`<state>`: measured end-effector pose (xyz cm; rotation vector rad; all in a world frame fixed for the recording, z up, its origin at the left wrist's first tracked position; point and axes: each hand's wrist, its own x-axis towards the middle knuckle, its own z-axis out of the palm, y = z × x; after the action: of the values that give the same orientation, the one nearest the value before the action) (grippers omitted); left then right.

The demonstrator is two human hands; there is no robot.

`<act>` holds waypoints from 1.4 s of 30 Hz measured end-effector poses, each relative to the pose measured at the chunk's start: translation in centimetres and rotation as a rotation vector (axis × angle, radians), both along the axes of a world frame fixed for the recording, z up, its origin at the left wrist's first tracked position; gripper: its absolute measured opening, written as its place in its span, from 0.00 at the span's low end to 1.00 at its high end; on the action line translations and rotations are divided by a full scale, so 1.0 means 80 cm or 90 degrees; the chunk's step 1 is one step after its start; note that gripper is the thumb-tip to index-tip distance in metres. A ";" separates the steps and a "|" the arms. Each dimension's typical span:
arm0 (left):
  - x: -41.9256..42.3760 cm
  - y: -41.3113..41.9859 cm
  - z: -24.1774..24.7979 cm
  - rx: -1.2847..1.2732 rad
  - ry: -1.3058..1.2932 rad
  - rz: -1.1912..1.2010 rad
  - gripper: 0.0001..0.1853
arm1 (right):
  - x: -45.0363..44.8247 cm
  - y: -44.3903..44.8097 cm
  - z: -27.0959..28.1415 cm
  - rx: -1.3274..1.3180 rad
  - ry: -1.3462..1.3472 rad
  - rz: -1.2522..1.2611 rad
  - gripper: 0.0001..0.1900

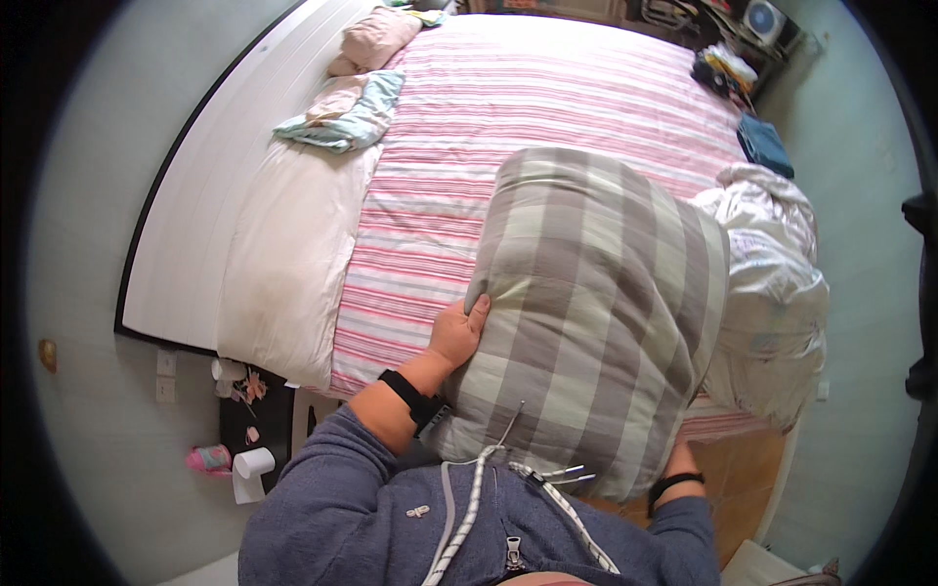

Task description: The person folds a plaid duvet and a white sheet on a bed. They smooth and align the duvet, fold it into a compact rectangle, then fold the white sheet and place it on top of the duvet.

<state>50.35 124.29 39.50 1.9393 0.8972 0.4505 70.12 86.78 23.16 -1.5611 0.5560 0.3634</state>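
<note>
A thick folded quilt with grey-brown and pale green checks stands against my front, over the near side of the bed. My left hand grips its left edge, the thumb lying on the checked face and the fingers tucked behind. At the quilt's lower right, my right hand is mostly hidden; only the part near the wrist shows, so its grip cannot be made out. Beneath and beyond the quilt spreads a pink, white and grey striped bedsheet.
At left, a long cream pillow lies along the white headboard, with folded cloths beyond. Rumpled white bedding and folded blue fabric lie right. A dark bedside table holds a paper roll.
</note>
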 end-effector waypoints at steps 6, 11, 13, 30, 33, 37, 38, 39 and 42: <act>-0.090 0.107 0.001 0.029 0.128 -0.070 0.24 | -0.128 0.075 -0.017 -0.037 0.154 -0.091 0.28; -0.125 0.118 -0.088 -0.037 0.223 0.017 0.29 | -0.129 0.066 -0.024 -0.054 0.176 -0.109 0.28; -0.127 0.121 -0.111 -0.006 0.208 0.010 0.29 | -0.117 0.054 -0.027 -0.055 0.177 -0.105 0.28; -0.114 0.112 -0.043 -0.034 -0.041 0.100 0.23 | -0.087 0.067 0.018 0.103 0.163 -0.049 0.26; -0.124 0.114 -0.006 -0.033 -0.048 0.123 0.23 | -0.089 0.092 0.051 0.147 0.143 -0.009 0.26; -0.163 0.118 0.063 -0.044 -0.129 0.179 0.24 | -0.102 0.147 0.120 0.225 0.122 0.096 0.25; -0.180 0.127 0.084 -0.040 -0.125 0.209 0.24 | -0.114 0.169 0.138 0.242 0.121 0.133 0.25; -0.201 0.151 0.105 -0.054 -0.121 0.226 0.24 | -0.130 0.202 0.157 0.255 0.116 0.169 0.25; -0.276 0.254 0.164 0.016 -0.180 0.230 0.28 | -0.191 0.319 0.208 0.319 0.116 0.291 0.25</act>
<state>28.27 144.62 52.60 1.6812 1.0573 0.9265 54.86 112.29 39.81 -1.1580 0.2109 0.9257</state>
